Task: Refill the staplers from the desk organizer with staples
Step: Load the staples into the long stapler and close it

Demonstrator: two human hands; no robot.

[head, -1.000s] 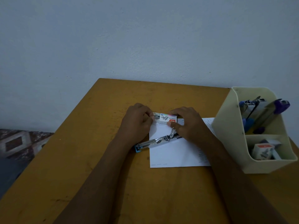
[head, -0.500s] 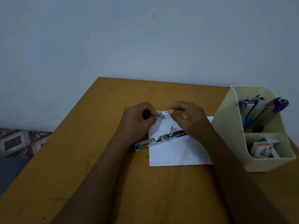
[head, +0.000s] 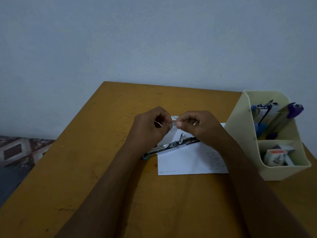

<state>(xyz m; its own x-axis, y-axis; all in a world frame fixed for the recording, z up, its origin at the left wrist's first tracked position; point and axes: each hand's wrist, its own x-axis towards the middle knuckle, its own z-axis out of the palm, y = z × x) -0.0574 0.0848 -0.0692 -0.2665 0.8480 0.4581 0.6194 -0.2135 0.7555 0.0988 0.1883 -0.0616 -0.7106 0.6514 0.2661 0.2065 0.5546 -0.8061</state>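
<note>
A small white staple box [head: 174, 119] is pinched between my left hand [head: 151, 127] and my right hand [head: 199, 126], held above the desk; most of it is hidden by my fingers. Below them a blue-tipped stapler [head: 171, 146] lies swung open, partly on a white sheet of paper [head: 188, 160]. At the right stands a cream desk organizer [head: 243, 134]. Its back compartment holds a blue stapler [head: 262, 112] and a purple stapler [head: 289, 114]. Its front compartment holds more staple boxes [head: 276, 156].
The brown wooden desk [head: 103, 169] stands against a pale wall. Its left edge runs diagonally, with patterned floor [head: 18, 152] beyond it. The organizer sits at the desk's right edge.
Both hands have lifted the staple box off the paper and turned it edge-on, closing their fingers around its ends. The open stapler has stayed where it was.
</note>
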